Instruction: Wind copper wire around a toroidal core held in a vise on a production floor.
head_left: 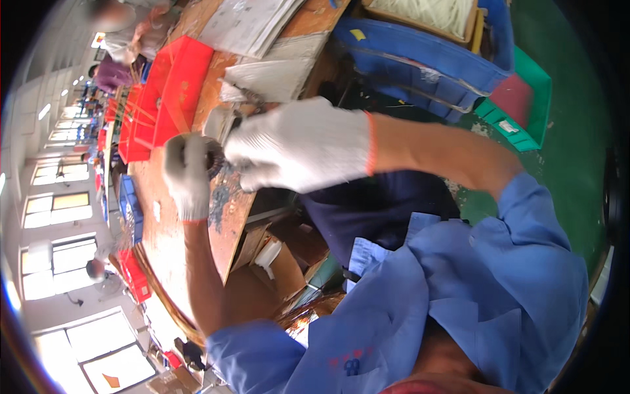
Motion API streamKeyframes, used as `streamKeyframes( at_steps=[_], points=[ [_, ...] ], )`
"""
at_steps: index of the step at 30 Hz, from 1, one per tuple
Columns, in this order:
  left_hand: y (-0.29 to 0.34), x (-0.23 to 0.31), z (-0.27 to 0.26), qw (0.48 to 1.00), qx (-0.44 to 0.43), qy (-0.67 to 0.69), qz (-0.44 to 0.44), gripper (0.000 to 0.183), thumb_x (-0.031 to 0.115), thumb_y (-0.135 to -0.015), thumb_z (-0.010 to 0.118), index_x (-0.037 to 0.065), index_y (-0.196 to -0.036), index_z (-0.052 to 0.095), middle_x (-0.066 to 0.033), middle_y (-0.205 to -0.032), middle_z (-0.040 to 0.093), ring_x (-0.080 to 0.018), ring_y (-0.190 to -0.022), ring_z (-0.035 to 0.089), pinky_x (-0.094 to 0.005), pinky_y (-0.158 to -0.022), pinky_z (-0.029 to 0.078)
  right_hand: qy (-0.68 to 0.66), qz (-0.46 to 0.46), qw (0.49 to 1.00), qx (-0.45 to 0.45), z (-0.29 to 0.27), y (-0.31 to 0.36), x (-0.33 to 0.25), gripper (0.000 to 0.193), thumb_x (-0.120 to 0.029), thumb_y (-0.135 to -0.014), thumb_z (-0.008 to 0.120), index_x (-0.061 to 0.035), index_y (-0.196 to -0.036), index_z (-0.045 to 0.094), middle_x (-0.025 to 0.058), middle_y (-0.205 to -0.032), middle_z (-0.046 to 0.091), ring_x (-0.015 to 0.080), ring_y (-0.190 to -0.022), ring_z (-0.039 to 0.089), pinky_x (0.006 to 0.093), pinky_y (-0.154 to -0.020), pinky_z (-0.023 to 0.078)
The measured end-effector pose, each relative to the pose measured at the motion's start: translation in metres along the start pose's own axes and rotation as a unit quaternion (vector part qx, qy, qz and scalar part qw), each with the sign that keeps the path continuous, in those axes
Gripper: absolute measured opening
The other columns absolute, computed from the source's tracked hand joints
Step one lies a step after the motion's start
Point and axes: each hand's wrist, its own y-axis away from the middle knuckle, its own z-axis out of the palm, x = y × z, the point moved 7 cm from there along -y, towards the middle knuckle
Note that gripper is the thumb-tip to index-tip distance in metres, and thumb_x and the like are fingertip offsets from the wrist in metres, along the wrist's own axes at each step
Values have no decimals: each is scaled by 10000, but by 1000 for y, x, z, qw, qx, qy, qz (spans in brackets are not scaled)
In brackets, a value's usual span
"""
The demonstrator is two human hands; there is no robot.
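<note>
My left hand (187, 174), in a white knit glove, is closed around a dark, round, ridged part (214, 157) over the wooden workbench (167, 226). My right hand (295, 144), in a matching glove with an orange cuff edge, meets it from the right. Its fingers are curled in beside the part; what they hold is hidden and slightly blurred. Just beyond the hands is a pale, rounded metal-looking piece (220, 123). A dark, thin tool-like object (246, 94) lies past the right hand, its kind unclear.
Red bins (174, 88) with thin sticks or wires stand along the bench's far side. Stacked grey sheets (246, 26) lie at the back. A large blue crate (420, 59) and a green bin (535, 105) stand on the right; an open cardboard box (285, 269) sits below the bench edge.
</note>
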Motion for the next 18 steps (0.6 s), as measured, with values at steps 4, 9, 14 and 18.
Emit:
streamKeyframes(
  at_steps=[4,9,14,18],
  points=[
    [59,21,-23,919,120,366,-83,460,429,-1106,540,-27,-1113,600,-21,-807,536,-144,-683,516,-284,-627,436,-133,84,982,106,1,44,-4,170,-263,-977,712,-93,-961,710,122,-862,728,340,-785,735,421,-691,571],
    [133,13,45,860,43,493,-121,534,501,-1122,464,-18,-1148,589,-40,-795,544,-145,-660,501,-301,-570,424,-389,254,885,20,37,51,13,186,-78,-1035,646,-25,-1183,746,27,-951,742,97,-752,671,267,-696,560],
    [173,7,111,721,-36,661,-207,580,470,-1135,359,-53,-1223,596,-144,-920,688,-197,-756,653,-318,-661,541,-312,133,939,-54,45,64,15,179,-76,-1001,701,-24,-1150,784,73,-1050,766,156,-1039,711,306,-895,568],
    [179,0,133,732,28,627,-264,583,479,-1133,371,-52,-1218,595,-175,-946,696,-226,-787,670,-341,-696,564,-370,317,863,-133,43,79,29,174,-108,-974,755,-9,-1111,797,52,-959,776,124,-757,714,270,-671,580]
  ],
)
